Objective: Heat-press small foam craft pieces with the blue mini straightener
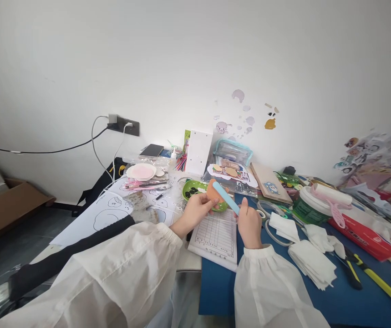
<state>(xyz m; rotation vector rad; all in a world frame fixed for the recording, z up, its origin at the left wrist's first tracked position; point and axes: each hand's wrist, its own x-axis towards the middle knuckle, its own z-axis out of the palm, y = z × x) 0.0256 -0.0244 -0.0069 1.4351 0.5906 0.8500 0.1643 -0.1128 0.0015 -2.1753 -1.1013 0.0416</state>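
Pinched between the thumb and fingers of my left hand [198, 212] is a thin flat orange piece [212, 191] with a rounded outline. My right hand [249, 222] is closed around the lower end of a flat light blue stick [225, 196], shaped like a nail file. The stick slants up to the left, its rounded tip overlapping the orange piece; whether they touch I cannot tell. Behind and below sits a green dish [191, 189] with dark spots, partly hidden. Under both hands lies a sheet printed with a table grid [214, 237].
Drawn paper sheets [108, 216] and pink and white round pieces [141, 171] lie left. On the blue mat [217, 287] at right are white wipes [313, 264], yellow-black pliers [378, 278], a green-white tub [309, 207] and a red box [362, 237]. A wall rises behind.
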